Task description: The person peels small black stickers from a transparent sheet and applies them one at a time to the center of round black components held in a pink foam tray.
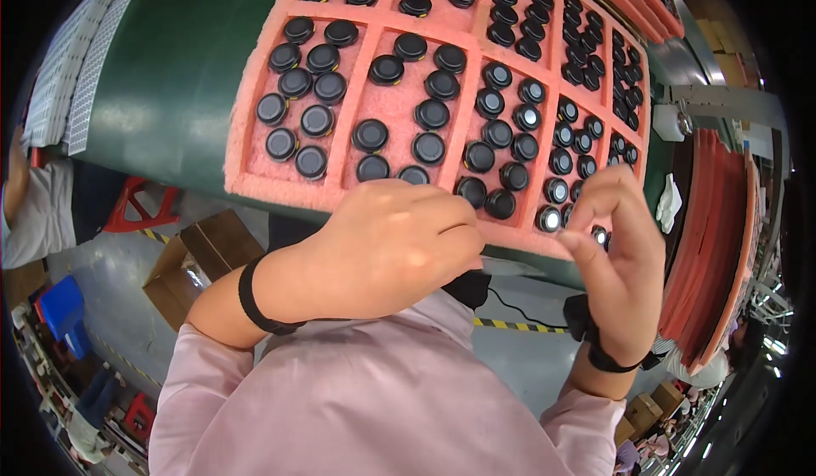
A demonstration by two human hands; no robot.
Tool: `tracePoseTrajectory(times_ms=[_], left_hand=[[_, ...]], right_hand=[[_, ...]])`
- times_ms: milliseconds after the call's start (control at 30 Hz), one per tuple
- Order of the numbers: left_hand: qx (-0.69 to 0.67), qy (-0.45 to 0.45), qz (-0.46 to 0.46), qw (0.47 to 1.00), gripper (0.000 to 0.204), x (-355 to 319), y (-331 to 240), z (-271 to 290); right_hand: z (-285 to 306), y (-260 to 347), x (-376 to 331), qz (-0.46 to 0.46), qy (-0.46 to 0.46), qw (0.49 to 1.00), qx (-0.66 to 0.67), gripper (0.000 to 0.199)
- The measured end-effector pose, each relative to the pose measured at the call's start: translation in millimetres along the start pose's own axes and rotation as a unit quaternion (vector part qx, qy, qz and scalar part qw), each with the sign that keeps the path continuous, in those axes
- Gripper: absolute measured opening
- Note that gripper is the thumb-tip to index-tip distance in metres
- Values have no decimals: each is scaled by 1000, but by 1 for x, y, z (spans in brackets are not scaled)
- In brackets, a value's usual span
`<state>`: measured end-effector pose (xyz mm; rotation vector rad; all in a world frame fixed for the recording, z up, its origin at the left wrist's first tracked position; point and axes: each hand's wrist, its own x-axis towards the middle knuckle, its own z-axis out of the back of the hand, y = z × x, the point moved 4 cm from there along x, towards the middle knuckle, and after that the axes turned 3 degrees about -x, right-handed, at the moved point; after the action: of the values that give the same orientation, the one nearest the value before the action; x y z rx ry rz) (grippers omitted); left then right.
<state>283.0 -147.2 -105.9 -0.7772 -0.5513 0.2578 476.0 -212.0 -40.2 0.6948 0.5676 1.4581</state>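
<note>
A pink foam tray [361,106] with a grid of compartments holds several round black knob-like parts [317,120], some with yellow marks on their sides. In the compartments toward the right, the parts [528,117] show shinier, silvery tops. My left hand [395,242] is closed, its curled fingers over the tray's near edge; whatever it may hold is hidden behind the knuckles. Above the near right compartment, my right hand [619,251] bends thumb and forefinger toward each other in a pinch, close to a silvery-topped part [550,218]. I cannot make out anything between the tips.
The tray lies on a green table [183,76]. White perforated sheets [93,64] are at the far left, and stacked pink foam trays [710,229] stand on the right. Below are a cardboard box [204,259] and a red stool [140,206]. Another person's sleeve [38,212] shows left.
</note>
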Motion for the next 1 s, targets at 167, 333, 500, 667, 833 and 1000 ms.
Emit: tracePoseTrajectory(times_ms=[167,333,500,667,833,1000], left_hand=[[97,22,-25,995,14,24,14,-1],[149,34,12,988,13,37,27,-9],[136,31,52,989,13,36,34,-11],[119,21,57,991,13,33,38,-13],[114,36,69,990,15,35,39,-13],[105,38,79,991,15,36,38,-12]], right_hand=[[-4,-28,67,-30,89,995,-22,13],[-22,-62,104,-111,159,981,13,10],[-35,-71,113,-112,189,975,-15,11],[-39,-72,114,-85,213,972,-56,11],[-39,-71,116,-52,210,972,-87,12],[-39,-72,116,-88,209,971,-80,13]])
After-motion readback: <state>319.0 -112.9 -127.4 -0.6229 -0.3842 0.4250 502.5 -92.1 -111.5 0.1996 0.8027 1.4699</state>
